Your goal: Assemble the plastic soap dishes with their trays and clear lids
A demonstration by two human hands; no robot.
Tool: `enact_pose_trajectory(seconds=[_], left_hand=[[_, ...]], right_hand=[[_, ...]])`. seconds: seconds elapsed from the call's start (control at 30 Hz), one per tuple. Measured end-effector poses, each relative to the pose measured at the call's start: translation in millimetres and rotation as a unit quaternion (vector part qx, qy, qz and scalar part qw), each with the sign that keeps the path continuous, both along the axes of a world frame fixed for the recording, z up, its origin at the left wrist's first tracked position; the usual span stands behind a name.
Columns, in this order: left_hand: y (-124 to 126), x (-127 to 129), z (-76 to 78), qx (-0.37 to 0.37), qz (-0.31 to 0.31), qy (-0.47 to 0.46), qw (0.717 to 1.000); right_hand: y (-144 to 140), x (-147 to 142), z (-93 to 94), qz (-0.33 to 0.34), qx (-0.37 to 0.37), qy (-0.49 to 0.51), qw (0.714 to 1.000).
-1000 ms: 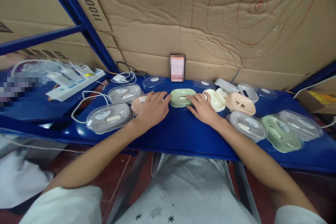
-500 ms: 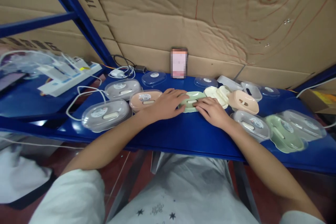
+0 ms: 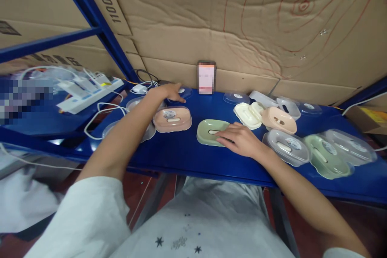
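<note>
A green oval soap dish (image 3: 205, 132), with a white slot insert in its middle, lies on the blue table. My right hand (image 3: 240, 139) grips the dish's right end, its fingers closed over the rim and top. Over at the back left, my left hand (image 3: 169, 92) is stretched out with its fingers apart, above the near edge of a clear oval lid (image 3: 188, 93). Whether the fingers touch that lid I cannot tell. Just in front of this hand sits a pink soap dish (image 3: 178, 123) under a clear cover with a round sticker.
Lidded grey (image 3: 287, 147) and green dishes (image 3: 325, 155) stand at the right. Cream parts (image 3: 247, 115), a pink shell (image 3: 278, 120) and another clear lid (image 3: 236, 98) lie behind. A phone (image 3: 206, 77) leans on the cardboard (image 3: 169, 20); a power strip (image 3: 90, 96) and cables are left.
My left hand has let go of the green dish and swung back and left to the clear lid. The right hand has brought the dish slightly nearer and to the left.
</note>
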State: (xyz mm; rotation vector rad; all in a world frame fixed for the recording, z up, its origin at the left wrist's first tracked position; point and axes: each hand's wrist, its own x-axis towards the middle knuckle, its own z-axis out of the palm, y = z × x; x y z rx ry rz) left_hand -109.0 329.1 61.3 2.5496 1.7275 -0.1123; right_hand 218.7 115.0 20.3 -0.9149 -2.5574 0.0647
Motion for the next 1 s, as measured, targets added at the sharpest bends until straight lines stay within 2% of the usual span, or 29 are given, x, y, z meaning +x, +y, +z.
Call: enact_pose_trajectory(seconds=[0.1,0.33,0.47,0.53,0.63,0.73,0.83,0.93,1.0], left_hand=[[-1.5,5.3,2.4,-0.038,0.023,0.018,0.999],[-9.6,11.1,6.8,-0.092,-0.013,0.005,0.996],[-16.1,5.6,23.7,-0.104,-0.05,-0.039,0.993],[-29.6,4.4,37.0,-0.103,-0.083,-0.066,0.989],[-68.2,17.4,47.6,-0.068,-0.157,-0.124,0.978],[-117.3,44.0,36.8,-0.05,-0.247,-0.187,0.949],[-153.0,63.5,11.2,-0.07,-0.301,-0.21,0.927],[-164.8,66.3,-13.7,-0.053,-0.295,-0.208,0.931],[-164.5,63.8,-24.5,-0.042,-0.293,-0.188,0.936]], right_hand=[[1.9,2.0,-0.5,-0.002,-0.005,0.007,1.0],[7.1,7.4,1.1,-0.006,0.013,0.026,1.0],[6.5,10.3,5.3,-0.027,0.015,0.022,0.999],[5.2,11.2,9.1,-0.052,0.024,0.037,0.998],[3.7,12.1,16.7,-0.093,0.048,0.08,0.991],[2.3,15.8,22.2,-0.096,0.05,0.082,0.991],[-2.9,23.6,19.5,-0.082,0.008,0.043,0.996],[-12.6,30.6,8.2,-0.08,-0.048,0.012,0.996],[-18.7,32.0,0.0,-0.075,-0.073,0.005,0.994]])
